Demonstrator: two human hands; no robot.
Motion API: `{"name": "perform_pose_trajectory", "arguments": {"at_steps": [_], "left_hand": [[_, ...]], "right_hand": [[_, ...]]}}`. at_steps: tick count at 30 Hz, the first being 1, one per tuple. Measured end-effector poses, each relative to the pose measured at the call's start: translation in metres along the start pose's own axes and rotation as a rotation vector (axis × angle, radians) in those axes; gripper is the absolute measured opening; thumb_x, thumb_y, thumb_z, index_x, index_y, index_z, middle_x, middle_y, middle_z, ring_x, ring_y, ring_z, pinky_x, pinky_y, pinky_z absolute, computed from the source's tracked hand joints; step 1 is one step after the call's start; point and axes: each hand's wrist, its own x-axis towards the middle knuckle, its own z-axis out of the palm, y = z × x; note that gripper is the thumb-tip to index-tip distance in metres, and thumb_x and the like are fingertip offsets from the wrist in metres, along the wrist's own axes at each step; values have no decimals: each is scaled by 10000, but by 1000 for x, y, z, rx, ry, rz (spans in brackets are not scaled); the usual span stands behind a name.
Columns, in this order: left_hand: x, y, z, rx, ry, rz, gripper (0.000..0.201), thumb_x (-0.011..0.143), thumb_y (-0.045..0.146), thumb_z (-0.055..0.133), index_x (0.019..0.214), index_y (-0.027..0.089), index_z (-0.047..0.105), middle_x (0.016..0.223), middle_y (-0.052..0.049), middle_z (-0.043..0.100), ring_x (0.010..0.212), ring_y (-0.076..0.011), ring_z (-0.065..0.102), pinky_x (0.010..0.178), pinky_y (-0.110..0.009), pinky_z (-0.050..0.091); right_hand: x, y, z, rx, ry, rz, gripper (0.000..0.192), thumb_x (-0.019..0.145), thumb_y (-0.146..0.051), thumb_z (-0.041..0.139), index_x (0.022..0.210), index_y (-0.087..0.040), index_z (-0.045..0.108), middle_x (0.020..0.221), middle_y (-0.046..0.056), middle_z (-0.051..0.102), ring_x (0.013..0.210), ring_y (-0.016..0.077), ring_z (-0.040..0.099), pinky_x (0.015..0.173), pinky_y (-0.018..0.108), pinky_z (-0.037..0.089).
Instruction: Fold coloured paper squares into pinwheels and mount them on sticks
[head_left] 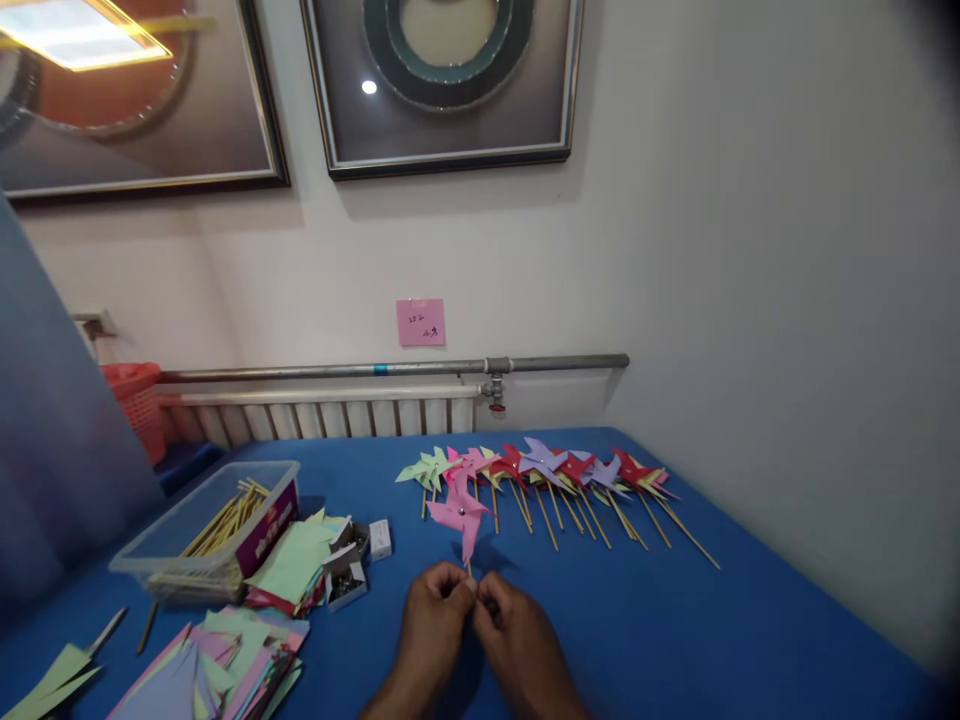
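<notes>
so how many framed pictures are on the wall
2. One framed picture hangs at the upper left, cut off by the frame edge; the other framed picture hangs right of it, top centre, its top cut off too.

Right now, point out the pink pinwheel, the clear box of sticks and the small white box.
pink pinwheel (459, 512), head view, centre pin
clear box of sticks (161, 550), head view, front wall
small white box (380, 538), head view, top face

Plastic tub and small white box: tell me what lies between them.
In the head view, a stack of coloured paper sheets topped by green, and small open boxes of pins, lie between the plastic tub and the small white box.
</notes>
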Motion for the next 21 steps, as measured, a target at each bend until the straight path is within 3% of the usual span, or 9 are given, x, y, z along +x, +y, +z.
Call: {"name": "perform_pose_trajectory", "arguments": {"at_steps": [21], "left_hand": [[2,0,-3,204,17,14,156,730,238,620,585,206,572,561,34,541,582,-143,487,590,-268,329]], "right_hand": [[-1,-2,0,42,27,-2,194,939,-265,517,790,-232,636,730,8,722,687,184,638,636,268,368]]}}
